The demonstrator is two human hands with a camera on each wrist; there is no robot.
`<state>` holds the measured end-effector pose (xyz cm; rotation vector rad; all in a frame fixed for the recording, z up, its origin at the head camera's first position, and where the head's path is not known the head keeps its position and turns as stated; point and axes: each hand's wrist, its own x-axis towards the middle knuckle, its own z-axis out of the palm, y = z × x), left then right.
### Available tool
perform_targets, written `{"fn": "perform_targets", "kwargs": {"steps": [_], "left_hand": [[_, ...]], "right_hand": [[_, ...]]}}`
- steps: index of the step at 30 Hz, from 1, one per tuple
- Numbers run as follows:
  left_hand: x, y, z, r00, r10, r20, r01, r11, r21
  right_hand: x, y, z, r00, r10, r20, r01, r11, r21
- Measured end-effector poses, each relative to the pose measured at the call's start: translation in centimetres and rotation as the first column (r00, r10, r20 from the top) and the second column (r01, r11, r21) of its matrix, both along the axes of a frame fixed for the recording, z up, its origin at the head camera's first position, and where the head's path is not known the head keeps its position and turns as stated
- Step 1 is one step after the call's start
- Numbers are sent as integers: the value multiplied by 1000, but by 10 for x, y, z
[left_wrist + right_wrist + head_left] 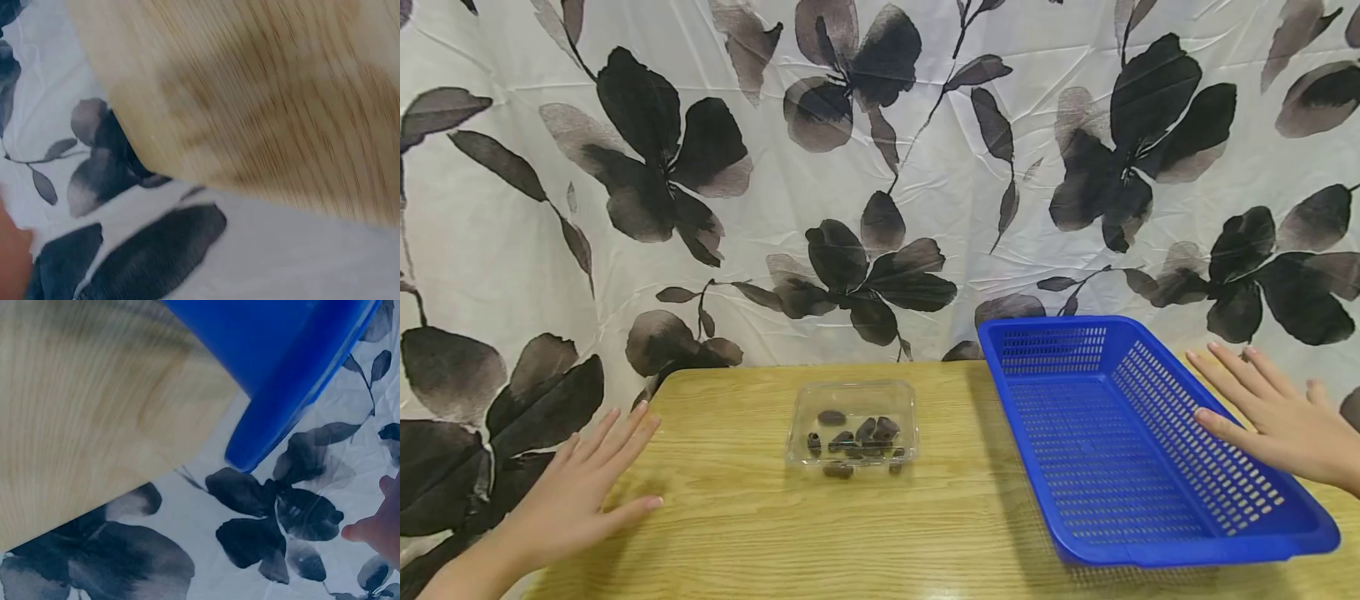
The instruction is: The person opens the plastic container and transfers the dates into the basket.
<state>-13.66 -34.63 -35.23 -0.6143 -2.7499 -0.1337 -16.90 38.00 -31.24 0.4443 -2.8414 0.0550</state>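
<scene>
My left hand [580, 492] hovers over the table's left edge with its fingers straight and nothing in it; only a blurred bit of it shows in the left wrist view. My right hand [1281, 417] is spread over the right side of a blue plastic basket [1105, 557], holding nothing; whether it touches the rim I cannot tell. The basket has slotted walls and nothing inside. Between the hands, nearer the back of the table, stands a clear plastic box [801, 392] with several small dark brown, oval pieces, perhaps dates [832, 417], in it.
The wooden table [760, 533] has a pale grain and a rounded back left corner. Behind it hangs a white cloth [970, 275] with dark flowers. The basket takes up the table's right side.
</scene>
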Motion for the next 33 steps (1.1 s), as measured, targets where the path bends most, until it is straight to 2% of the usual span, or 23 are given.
{"fn": "perform_targets", "kwargs": {"steps": [2,3,4,5,6,7,9,11,12,16,22,24,27,33], "left_hand": [[-1,8,-2,993,18,116,-28,996,89],[-1,13,-3,983,13,184,-41,988,148],[-2,19,-3,966,1,258,-58,975,212],[-2,25,-4,942,-18,336,-82,956,282],[-3,32,-4,906,-36,422,-128,926,354],[-4,39,-6,876,-65,479,-163,893,420],[-6,53,-8,822,-134,553,-223,818,530],[-8,65,-10,783,-192,592,-275,747,606],[-9,71,-12,772,-214,599,-291,719,632],[-14,91,-19,749,-288,597,-325,625,710],[-21,109,-26,704,-338,625,-431,496,754],[-21,112,-28,695,-340,634,-458,470,755],[-22,115,-32,676,-342,653,-504,433,747],[-25,116,-39,641,-371,672,-569,358,740]], "right_hand": [[-1,-2,2,1000,20,-2,-21,999,-42],[-3,-3,4,999,43,-8,-43,996,-72],[-4,-5,5,998,68,-16,-69,992,-105],[-5,-7,7,995,95,-26,-97,985,-140],[-6,-9,9,991,127,-36,-132,976,-174],[-7,-12,11,986,163,-46,-168,964,-204],[-10,-20,17,978,203,-55,-210,948,-238],[-11,-29,24,973,223,-55,-230,942,-243],[-11,-35,28,972,230,-48,-235,941,-244],[-15,-57,43,954,297,-43,-298,928,-222],[-19,-93,62,917,397,-45,-398,897,-190],[-20,-105,65,908,416,-39,-416,889,-190],[-25,-123,67,881,472,-28,-467,858,-214],[-37,-160,68,816,577,40,-531,774,-345]]}}
